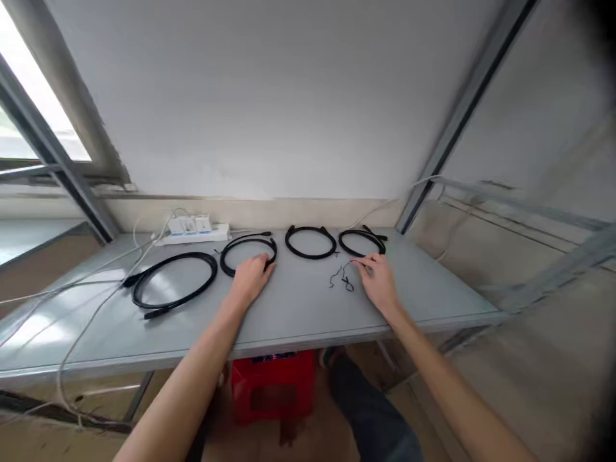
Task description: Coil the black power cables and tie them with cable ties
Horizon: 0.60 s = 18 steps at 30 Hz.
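Right grip (362,264) pinches a thin black strand (344,269)

Left grip (264,264) rests on a round black cable coil (224,262), second from left on the grey metal desk (298,314); its closure I cannot tell. The strand looks light, best pinched; the coil springy, best held across its loops.

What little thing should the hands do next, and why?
I'd guess the right hand should lift the thin black strand at its fingertips away from the other thin bits: they lie close together and might tangle. The left hand could stay resting on its coiled cable.
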Each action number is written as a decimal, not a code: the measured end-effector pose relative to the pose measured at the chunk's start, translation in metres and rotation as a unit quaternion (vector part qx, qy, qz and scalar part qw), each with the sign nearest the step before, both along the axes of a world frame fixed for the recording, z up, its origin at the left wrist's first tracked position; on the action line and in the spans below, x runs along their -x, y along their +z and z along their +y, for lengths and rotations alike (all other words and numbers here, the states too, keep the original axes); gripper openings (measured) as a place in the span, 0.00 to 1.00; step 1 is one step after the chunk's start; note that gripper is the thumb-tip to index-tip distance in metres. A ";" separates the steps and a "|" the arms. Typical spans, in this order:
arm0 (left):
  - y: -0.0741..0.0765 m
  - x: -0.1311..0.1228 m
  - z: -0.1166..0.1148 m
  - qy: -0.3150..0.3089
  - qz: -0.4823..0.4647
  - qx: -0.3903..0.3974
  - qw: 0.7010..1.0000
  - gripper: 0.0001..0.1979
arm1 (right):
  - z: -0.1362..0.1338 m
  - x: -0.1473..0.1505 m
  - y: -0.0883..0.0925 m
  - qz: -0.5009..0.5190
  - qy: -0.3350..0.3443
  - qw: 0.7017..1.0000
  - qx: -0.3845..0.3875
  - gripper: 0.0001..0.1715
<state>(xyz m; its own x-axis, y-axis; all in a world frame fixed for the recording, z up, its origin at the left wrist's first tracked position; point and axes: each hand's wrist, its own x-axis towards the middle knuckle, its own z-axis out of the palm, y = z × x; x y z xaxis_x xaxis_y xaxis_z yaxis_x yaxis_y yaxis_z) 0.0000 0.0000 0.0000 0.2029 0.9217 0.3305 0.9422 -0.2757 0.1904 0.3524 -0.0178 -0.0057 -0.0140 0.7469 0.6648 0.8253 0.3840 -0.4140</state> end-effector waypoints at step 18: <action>0.001 0.002 0.000 0.023 -0.021 0.018 0.999 0.15 | 0.010 0.004 -0.008 -0.096 0.031 0.994 0.031 0.24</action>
<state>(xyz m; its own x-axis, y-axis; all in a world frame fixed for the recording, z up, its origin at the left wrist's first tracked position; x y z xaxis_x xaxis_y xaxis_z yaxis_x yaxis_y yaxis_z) -0.0017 -0.0005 0.0007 0.1471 0.9410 0.3048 0.9446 -0.2250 0.2390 0.3487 -0.0074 -0.0135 -0.1834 0.7797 0.5987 0.8666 0.4158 -0.2761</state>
